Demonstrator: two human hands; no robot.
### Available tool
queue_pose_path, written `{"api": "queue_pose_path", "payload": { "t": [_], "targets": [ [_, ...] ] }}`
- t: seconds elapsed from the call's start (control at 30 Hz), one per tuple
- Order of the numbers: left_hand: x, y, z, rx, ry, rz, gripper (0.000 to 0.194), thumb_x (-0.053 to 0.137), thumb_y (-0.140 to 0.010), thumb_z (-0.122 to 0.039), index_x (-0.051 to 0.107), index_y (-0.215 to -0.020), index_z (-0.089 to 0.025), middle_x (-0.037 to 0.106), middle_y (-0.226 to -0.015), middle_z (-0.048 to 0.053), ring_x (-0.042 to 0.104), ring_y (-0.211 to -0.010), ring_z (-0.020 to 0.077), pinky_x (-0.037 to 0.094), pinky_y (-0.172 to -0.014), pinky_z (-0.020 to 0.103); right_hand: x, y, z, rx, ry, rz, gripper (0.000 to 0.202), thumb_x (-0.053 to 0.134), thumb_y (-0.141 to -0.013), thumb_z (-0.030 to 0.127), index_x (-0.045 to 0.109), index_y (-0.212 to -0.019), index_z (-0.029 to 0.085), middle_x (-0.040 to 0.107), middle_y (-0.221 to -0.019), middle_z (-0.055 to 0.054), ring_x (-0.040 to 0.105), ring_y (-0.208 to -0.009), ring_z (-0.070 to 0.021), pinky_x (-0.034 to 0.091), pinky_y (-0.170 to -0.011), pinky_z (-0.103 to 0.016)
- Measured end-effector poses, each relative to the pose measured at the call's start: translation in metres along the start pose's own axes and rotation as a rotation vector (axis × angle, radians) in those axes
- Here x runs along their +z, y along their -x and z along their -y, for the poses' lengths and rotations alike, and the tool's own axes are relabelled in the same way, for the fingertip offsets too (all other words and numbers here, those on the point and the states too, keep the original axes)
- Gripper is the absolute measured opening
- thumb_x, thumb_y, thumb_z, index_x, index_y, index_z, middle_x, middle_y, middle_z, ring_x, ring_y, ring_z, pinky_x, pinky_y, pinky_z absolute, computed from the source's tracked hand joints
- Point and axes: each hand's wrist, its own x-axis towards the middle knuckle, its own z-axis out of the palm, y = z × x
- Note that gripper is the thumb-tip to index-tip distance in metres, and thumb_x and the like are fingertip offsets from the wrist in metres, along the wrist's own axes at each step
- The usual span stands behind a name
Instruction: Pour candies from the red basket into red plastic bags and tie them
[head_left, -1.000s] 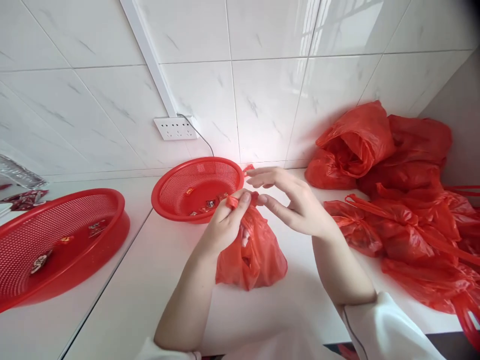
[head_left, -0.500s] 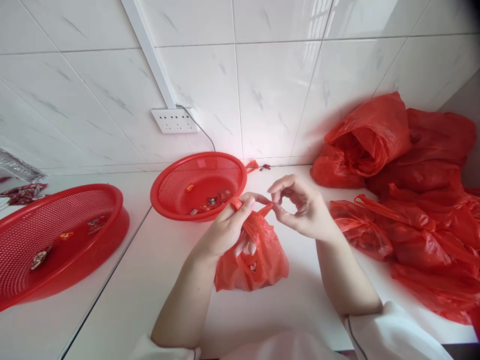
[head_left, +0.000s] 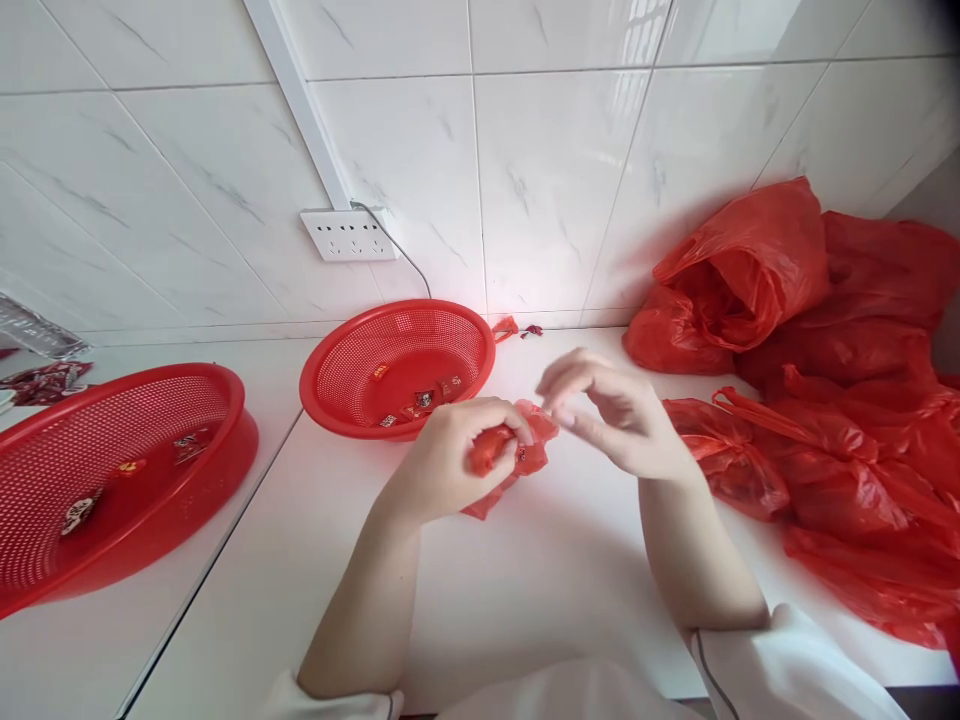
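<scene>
My left hand (head_left: 450,455) is closed round a red plastic bag (head_left: 531,458). Part of the bag bulges between the thumb and fingers, and the rest hangs out past the knuckles with a small dark print showing through. To its right, my right hand (head_left: 611,410) is raised with curved fingers and the thumb a little apart from them. Nothing shows in it, and its slightly blurred fingertips are close to the bag's edge. Behind my left hand stands a red mesh basket (head_left: 322,350) with several small wrapped packets (head_left: 424,400) at its bottom.
A second red basket (head_left: 225,430) holding a few packets stands on the left. Several filled red bags (head_left: 847,440) crowd the right side of the white table (head_left: 525,600). By the tiled wall lie red scraps (head_left: 505,328). A socket panel (head_left: 349,236) is on the wall.
The bag was hanging full-length with both hands at its handles. Now it is bunched up in my left hand, which has turned over, and my right hand has come off the handle.
</scene>
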Motion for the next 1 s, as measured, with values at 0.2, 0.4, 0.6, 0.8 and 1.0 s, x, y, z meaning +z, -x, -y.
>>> {"api": "queue_pose_path", "payload": {
  "t": [0.2,0.4,0.6,0.8,1.0],
  "targets": [
    [0.009,-0.008,0.019,0.422,-0.669,-0.433,0.023,0.051,-0.082,-0.001,0.058,-0.092,-0.02,0.065,-0.085,0.002,0.061,-0.075,0.014,0.048,-0.065,0.025,0.014,-0.008,-0.035,0.306,-0.247,0.069,0.033,0.045,-0.1,0.031,0.054,-0.132,0.029,0.05,-0.143,-0.005,0.06,-0.112,-0.0185,0.053,-0.088,-0.035],
    [0.012,-0.013,0.029,0.425,-0.497,-0.68,0.02,0.061,-0.078,-0.003,0.054,-0.084,-0.022,0.062,-0.08,0.0,0.064,-0.075,0.0134,0.052,-0.064,0.024,0.016,-0.009,-0.038,0.308,-0.296,-0.012,0.03,0.064,-0.09,0.028,0.062,-0.12,0.024,0.067,-0.113,-0.006,0.061,-0.099,-0.0173,0.05,-0.08,-0.031],
    [0.005,-0.012,0.026,0.458,-0.454,-0.619,0.019,0.068,-0.075,-0.004,0.058,-0.077,-0.02,0.067,-0.074,-0.001,0.064,-0.07,0.0146,0.052,-0.062,0.026,0.017,-0.009,-0.038,0.316,-0.479,-0.08,0.012,0.072,-0.083,0.024,0.066,-0.093,0.021,0.064,-0.086,-0.002,0.06,-0.077,-0.0137,0.048,-0.069,-0.029],
    [-0.015,-0.005,0.031,0.46,-0.396,-0.439,0.017,0.072,-0.078,-0.008,0.068,-0.087,-0.022,0.071,-0.08,-0.001,0.066,-0.07,0.0122,0.054,-0.062,0.024,0.009,-0.009,-0.035,0.508,-0.689,-0.111,0.012,0.07,-0.083,0.025,0.059,-0.083,0.02,0.055,-0.077,0.002,0.045,-0.059,-0.0075,0.028,-0.049,-0.021],
    [-0.019,-0.005,0.039,0.41,-0.432,-0.474,0.012,0.071,-0.08,-0.01,0.066,-0.083,-0.02,0.072,-0.076,-0.001,0.066,-0.067,0.0117,0.054,-0.06,0.022,0.002,-0.009,-0.037,0.484,-0.451,-0.089,0.01,0.061,-0.09,0.03,0.061,-0.094,0.022,0.06,-0.094,-0.002,0.055,-0.08,-0.0129,0.041,-0.061,-0.024]
  ]
}}
